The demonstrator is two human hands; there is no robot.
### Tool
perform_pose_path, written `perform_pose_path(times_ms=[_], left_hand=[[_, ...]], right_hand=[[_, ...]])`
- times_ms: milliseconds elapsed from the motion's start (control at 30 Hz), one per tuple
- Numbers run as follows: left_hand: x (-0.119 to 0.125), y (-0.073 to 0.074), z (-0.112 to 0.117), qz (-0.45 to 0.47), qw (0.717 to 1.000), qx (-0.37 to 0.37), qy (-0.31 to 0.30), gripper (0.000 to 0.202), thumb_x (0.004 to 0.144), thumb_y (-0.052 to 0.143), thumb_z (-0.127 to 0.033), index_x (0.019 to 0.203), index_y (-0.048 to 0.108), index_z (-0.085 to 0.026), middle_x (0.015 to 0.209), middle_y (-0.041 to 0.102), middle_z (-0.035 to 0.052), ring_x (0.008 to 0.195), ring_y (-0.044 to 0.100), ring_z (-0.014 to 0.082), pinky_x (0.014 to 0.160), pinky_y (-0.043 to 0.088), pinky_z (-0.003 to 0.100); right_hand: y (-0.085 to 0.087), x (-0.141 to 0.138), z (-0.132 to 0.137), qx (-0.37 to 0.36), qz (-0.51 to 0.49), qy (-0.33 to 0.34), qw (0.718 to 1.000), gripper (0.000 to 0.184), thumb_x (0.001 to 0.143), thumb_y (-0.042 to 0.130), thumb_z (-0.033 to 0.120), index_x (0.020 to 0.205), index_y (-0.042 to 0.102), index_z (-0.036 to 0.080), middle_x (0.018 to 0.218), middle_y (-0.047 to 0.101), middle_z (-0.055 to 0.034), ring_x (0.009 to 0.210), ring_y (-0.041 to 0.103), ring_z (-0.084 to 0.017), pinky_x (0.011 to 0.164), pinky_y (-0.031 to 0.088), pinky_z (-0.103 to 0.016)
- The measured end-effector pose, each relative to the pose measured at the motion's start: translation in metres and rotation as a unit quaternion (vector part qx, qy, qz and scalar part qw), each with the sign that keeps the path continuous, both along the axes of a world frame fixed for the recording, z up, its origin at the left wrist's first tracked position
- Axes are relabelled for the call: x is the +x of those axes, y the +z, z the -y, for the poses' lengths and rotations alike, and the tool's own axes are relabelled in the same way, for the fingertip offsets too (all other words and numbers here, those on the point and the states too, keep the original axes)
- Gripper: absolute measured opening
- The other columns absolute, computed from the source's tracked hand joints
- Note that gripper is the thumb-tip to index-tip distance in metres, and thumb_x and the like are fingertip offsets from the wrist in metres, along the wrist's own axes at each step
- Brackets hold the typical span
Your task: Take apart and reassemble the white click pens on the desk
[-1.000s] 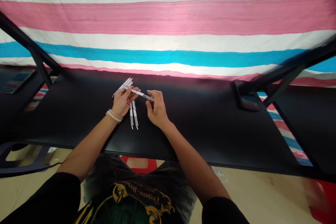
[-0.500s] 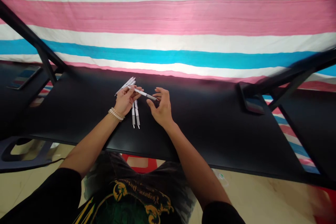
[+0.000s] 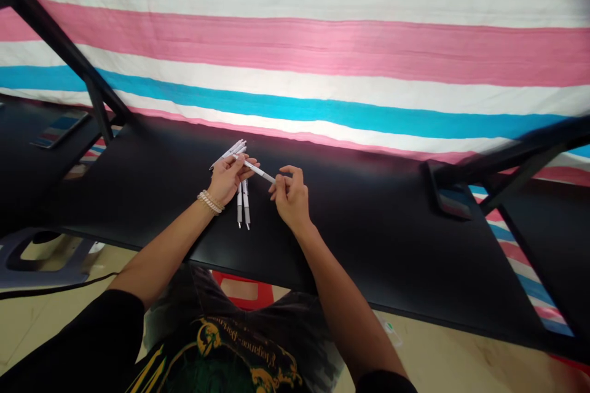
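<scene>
**Two hands, one white pen, and a little pile of pens on a black desk**

So the left hand (image 3: pixel 225 179), with a beaded bracelet (image 3: pixel 209 201) on its wrist, has a firm pinch on a white pen (image 3: pixel 255 170), thumb and fingers closed around one end. The pen sticks out toward 4 o'clock from that hand. The right hand (image 3: pixel 291 196) sits at about 3 o'clock from the left, half open with its fingers (image 3: pixel 282 179) loosely curled right at the pen's far tip. Honestly can't tell if they're actually touching it.

More white pens (image 3: pixel 243 206) lie under and around the left hand, two with tips pointing to 6 o'clock and others fanning toward 12. All of it sits on a black desk (image 3: pixel 369 245), with a pink, white and blue striped cloth (image 3: pixel 295 43) hanging at 12 o'clock beyond a black metal frame (image 3: pixel 59 43).
</scene>
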State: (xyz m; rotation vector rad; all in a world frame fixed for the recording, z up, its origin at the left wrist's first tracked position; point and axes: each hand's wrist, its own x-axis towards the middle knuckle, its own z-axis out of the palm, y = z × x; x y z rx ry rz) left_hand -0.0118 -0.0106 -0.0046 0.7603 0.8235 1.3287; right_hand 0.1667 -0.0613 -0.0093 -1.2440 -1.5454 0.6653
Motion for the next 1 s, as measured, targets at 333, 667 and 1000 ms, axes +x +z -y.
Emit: perform_pose_path(times_ms=[333,667,1000], left_hand=[[-0.001,0.008,0.000,0.043,0.999,-0.004,-0.010,0.023,0.087,0.074,-0.036,0.094,0.063,-0.017,0.084,0.070,0.0030,0.081,0.071,0.0139,0.081,0.057,0.029],[-0.068,0.042,-0.009,0.142,0.988,-0.060,0.015,0.040,0.096,0.039,-0.049,0.068,0.045,-0.021,0.044,0.019,-0.0093,0.033,0.014,0.0063,0.034,0.016,0.021],[-0.109,0.047,-0.016,0.155,0.982,0.020,0.104,0.041,0.101,0.022,-0.040,0.077,0.049,-0.020,0.047,0.013,-0.0076,0.044,0.002,0.0093,0.039,0.009,0.023]], right_hand=[[-0.001,-0.002,0.000,-0.050,-0.033,0.086,0.994,0.030,0.100,0.048,0.043,0.121,0.042,0.022,0.074,0.062,0.0034,0.055,0.056,-0.012,0.055,0.044,-0.024],[-0.005,-0.003,-0.003,-0.035,0.003,0.046,0.998,0.031,0.098,0.052,0.044,0.116,0.050,0.019,0.073,0.065,0.0013,0.063,0.060,-0.014,0.062,0.046,-0.027],[-0.009,0.001,-0.005,-0.036,0.044,0.043,0.997,0.028,0.099,0.050,0.043,0.115,0.053,0.020,0.071,0.064,0.0014,0.059,0.059,-0.014,0.061,0.044,-0.026]])
